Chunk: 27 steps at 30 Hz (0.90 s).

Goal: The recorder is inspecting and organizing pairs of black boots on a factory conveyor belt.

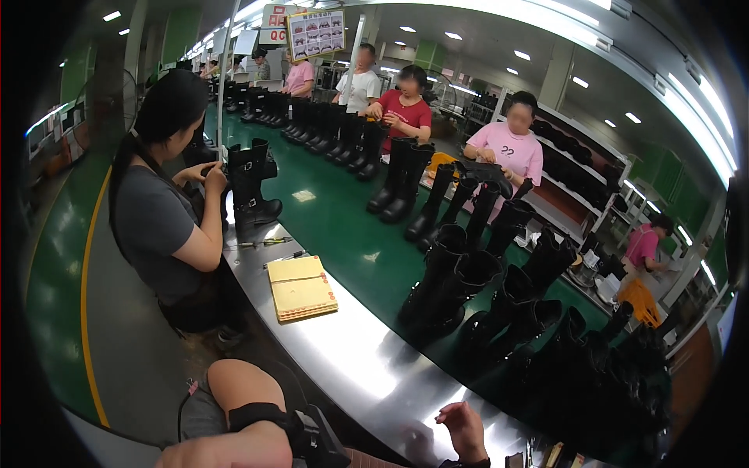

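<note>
My left arm is bent at the lower left, a black strap with a dark device around it. My left hand (226, 454) seems to be the blurred skin at the bottom edge; its fingers are out of sight. Over the metal tabletop (355, 343), my right hand (463, 429) is raised with a dark band at its wrist. Its fingers are loosely curled and apart, with nothing visible in them. Beyond it, tall black boots (441, 285) with buckles stand on the green conveyor belt (328, 207). A stack of yellow cards (301, 287) lies on the metal top.
At the left a person in grey (160, 210) handles something near a black buckled boot (253, 183). Pens (265, 242) lie close by. Across the belt, people work on boots, one in red (406, 113), another in pink (511, 144). Shelving (577, 168) stands behind them.
</note>
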Motion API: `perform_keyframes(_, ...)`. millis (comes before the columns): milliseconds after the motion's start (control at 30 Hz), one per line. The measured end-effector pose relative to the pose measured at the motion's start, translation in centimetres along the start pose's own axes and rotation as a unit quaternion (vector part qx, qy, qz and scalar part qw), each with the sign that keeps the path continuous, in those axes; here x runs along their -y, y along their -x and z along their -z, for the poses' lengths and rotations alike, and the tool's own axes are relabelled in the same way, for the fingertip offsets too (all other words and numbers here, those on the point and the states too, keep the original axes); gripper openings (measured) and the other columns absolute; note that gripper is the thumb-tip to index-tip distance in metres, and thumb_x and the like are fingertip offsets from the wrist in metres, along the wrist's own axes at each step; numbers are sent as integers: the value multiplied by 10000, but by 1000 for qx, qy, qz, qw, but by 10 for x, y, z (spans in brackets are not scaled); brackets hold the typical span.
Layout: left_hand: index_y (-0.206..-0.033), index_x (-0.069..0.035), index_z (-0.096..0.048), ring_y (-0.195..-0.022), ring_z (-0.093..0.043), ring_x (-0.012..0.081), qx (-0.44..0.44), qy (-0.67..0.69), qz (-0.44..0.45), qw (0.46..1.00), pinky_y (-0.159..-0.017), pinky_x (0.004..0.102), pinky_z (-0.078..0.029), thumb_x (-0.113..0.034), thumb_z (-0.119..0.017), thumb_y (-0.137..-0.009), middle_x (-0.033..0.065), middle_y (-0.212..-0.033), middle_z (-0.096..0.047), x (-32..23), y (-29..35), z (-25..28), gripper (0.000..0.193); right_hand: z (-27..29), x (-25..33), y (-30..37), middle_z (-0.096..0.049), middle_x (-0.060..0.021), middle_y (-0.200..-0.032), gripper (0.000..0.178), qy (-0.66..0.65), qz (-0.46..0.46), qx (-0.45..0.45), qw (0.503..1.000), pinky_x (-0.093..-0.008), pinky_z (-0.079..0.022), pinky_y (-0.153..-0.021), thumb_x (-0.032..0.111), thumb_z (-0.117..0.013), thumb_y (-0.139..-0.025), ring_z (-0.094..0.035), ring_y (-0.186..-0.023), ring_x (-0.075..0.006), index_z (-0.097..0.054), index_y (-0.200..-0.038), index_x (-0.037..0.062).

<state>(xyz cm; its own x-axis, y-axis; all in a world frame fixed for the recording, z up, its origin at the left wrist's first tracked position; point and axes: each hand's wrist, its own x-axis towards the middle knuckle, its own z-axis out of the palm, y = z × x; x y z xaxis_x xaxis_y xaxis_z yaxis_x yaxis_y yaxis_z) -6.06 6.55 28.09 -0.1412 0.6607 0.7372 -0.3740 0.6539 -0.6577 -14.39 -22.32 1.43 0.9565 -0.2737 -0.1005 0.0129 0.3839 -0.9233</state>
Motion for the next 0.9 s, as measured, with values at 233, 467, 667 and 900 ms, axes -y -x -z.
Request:
perform_keyframes(233,-1008,-17,-527,-795,-577,210,-74,-67,570,816,-723,322,-460,-148,-431,-965,160,-898,-595,-28,100,48,168,54,-42,-34,-609,-103,-817,475,-273,-152,27,950,-416,-446,-828,433,-368,-1000,-564,-817,-246,-625,-944,38)
perform_keyframes(467,-926,-89,-528,-751,-525,126,-327,-13,868,373,-703,261,-443,-189,-467,-993,42,-857,-588,-72,262,91,135,67,-62,-46,-587,-91,-906,404,-363,-173,3,915,-440,-431,-922,410,-451,-974,-547,-883,-245,-557,-1133,54)
perform_keyframes(667,-911,-81,-527,-743,-532,143,-372,56,876,302,-699,282,-453,-234,-442,-995,48,-852,-579,-100,319,99,194,54,-41,-35,-562,-90,-867,298,-320,-160,-18,934,-414,-432,-912,283,-459,-991,-529,-889,-232,-584,-1049,18)
perform_keyframes(900,-954,-57,-558,-828,-596,204,-415,102,854,297,-782,345,-494,-226,-448,-991,86,-902,-611,-114,337,115,205,49,-37,-32,-567,-90,-860,287,-336,-168,14,927,-405,-448,-902,260,-443,-1003,-544,-881,-229,-581,-1066,16)
